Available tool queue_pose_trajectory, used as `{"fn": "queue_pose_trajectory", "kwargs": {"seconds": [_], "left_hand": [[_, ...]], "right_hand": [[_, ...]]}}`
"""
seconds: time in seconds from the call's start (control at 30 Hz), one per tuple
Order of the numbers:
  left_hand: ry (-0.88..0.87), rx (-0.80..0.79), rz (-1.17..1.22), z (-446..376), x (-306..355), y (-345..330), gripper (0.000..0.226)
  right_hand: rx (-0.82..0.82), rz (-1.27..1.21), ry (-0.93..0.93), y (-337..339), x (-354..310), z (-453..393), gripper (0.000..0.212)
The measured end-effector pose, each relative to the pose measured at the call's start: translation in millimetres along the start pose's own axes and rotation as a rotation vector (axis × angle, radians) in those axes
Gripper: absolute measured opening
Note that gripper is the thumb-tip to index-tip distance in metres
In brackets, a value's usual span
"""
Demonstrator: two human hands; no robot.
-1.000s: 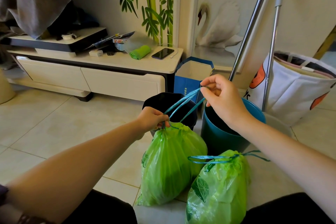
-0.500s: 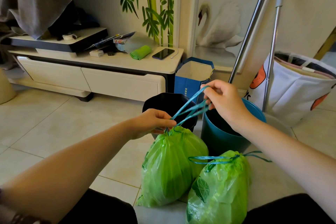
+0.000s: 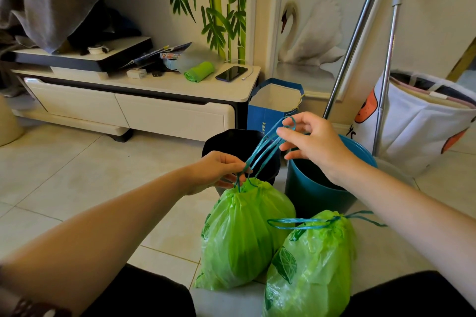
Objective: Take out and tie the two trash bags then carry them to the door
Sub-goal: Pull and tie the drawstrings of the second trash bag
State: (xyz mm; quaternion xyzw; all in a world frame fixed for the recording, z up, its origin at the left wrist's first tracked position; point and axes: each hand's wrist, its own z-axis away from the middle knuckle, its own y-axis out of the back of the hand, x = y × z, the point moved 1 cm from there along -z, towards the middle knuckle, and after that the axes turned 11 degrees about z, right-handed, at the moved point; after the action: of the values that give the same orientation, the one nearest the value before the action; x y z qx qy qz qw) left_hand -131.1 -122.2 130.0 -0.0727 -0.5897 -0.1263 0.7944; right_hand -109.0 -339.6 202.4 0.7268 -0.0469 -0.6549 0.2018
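Two full green trash bags stand on the tiled floor between my knees. The left bag [image 3: 242, 234] has its neck gathered, and its blue drawstring [image 3: 265, 149] runs up and to the right. My left hand [image 3: 219, 172] pinches the strings just above the neck. My right hand [image 3: 311, 144] holds the loop ends higher up, fingers partly spread. The right bag [image 3: 311, 265] stands untouched, its blue drawstring [image 3: 298, 222] cinched and lying sideways over the top.
Behind the bags stand a black bin [image 3: 231, 141] and a blue bin [image 3: 314, 195]. A blue paper bag [image 3: 268, 113], two metal poles [image 3: 360, 33], a white laundry bag [image 3: 422, 121] and a low cabinet [image 3: 134, 108] with a phone line the wall.
My right hand has drifted slightly down and loosened its fingers around the string loops. My left hand shifted from gripping the bag's neck to pinching the strings just above it.
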Motion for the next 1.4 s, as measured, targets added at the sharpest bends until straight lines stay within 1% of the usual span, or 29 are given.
{"fn": "queue_pose_trajectory", "kwargs": {"seconds": [0.13, 0.23, 0.37, 0.47, 0.6, 0.73, 0.83, 0.9, 1.03, 1.13, 1.2, 1.27, 1.3, 1.33, 1.4], "left_hand": [[0.02, -0.015, -0.009, -2, 1, -2, 0.031], [0.006, -0.001, 0.0, -3, 1, -2, 0.027], [0.003, 0.08, 0.061, -6, 0, 5, 0.024], [0.018, 0.138, 0.099, -6, 0, 10, 0.024], [0.028, 0.157, 0.106, -3, -1, 12, 0.024], [0.002, 0.092, 0.016, -2, 1, 7, 0.027], [-0.025, 0.088, -0.023, -4, 2, 0, 0.022], [-0.041, 0.07, -0.032, -4, 4, -5, 0.023], [-0.075, 0.03, -0.173, -1, 6, -13, 0.025], [-0.08, 0.012, -0.23, 0, 8, -18, 0.026], [-0.077, -0.011, -0.257, 1, 10, -21, 0.026], [-0.075, -0.034, -0.265, 3, 11, -22, 0.027], [-0.073, -0.041, -0.264, 4, 12, -22, 0.028], [-0.067, -0.046, -0.262, 5, 12, -22, 0.029], [-0.038, -0.055, -0.242, 7, 15, -20, 0.03]], "right_hand": [[-0.013, -0.053, -0.01, -1, -1, 1, 0.028], [0.02, 0.024, 0.035, 1, 0, 0, 0.021], [0.083, 0.091, 0.074, 4, -1, -1, 0.022], [0.11, 0.127, 0.079, 6, -1, -2, 0.015], [0.132, 0.123, 0.075, 9, -1, -2, 0.017], [0.077, 0.012, 0.065, 7, -4, 0, 0.015], [0.042, -0.067, 0.065, 4, -8, 2, 0.014], [0.02, -0.058, 0.067, 2, -9, 3, 0.014], [-0.019, -0.074, 0.018, -3, -8, 2, 0.014], [-0.055, -0.045, -0.119, -8, -3, -1, 0.036], [-0.139, -0.003, -0.226, -11, 2, -2, 0.05], [-0.229, 0.027, -0.281, -16, 5, -1, 0.056], [-0.261, 0.051, -0.277, -19, 6, -1, 0.053], [-0.278, 0.085, -0.252, -22, 6, -1, 0.045], [-0.263, 0.13, -0.197, -25, 9, -2, 0.027]]}}
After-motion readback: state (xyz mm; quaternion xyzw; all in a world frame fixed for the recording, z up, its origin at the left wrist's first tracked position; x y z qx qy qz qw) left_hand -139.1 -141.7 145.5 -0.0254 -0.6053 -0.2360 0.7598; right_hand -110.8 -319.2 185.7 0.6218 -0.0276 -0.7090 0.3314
